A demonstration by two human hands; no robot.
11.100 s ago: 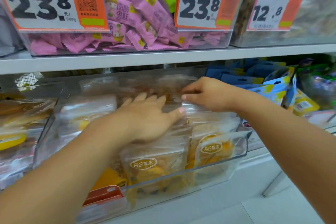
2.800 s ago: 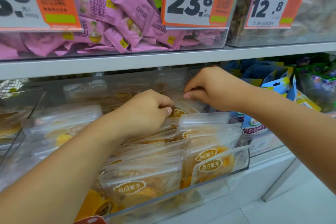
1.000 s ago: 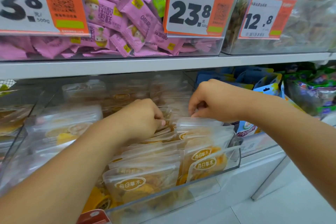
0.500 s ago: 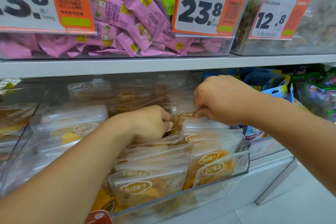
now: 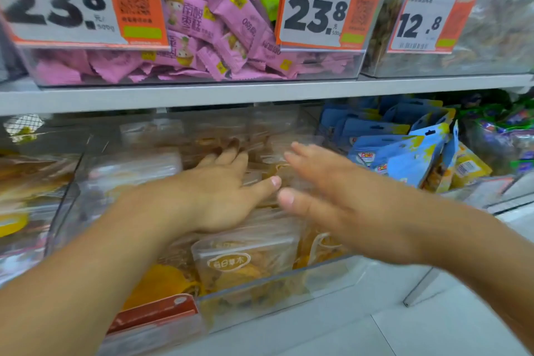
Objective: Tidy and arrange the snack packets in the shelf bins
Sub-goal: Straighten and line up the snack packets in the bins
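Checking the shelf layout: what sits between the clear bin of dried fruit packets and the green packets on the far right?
In the head view, blue Dole pouches stand between the clear bin and the green packets.

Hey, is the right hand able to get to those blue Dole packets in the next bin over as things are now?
Probably yes. The right hand is open, holding nothing, over the clear-packet bin, and the blue Dole packets stand just to its right with their tops exposed; nothing visible blocks the way.
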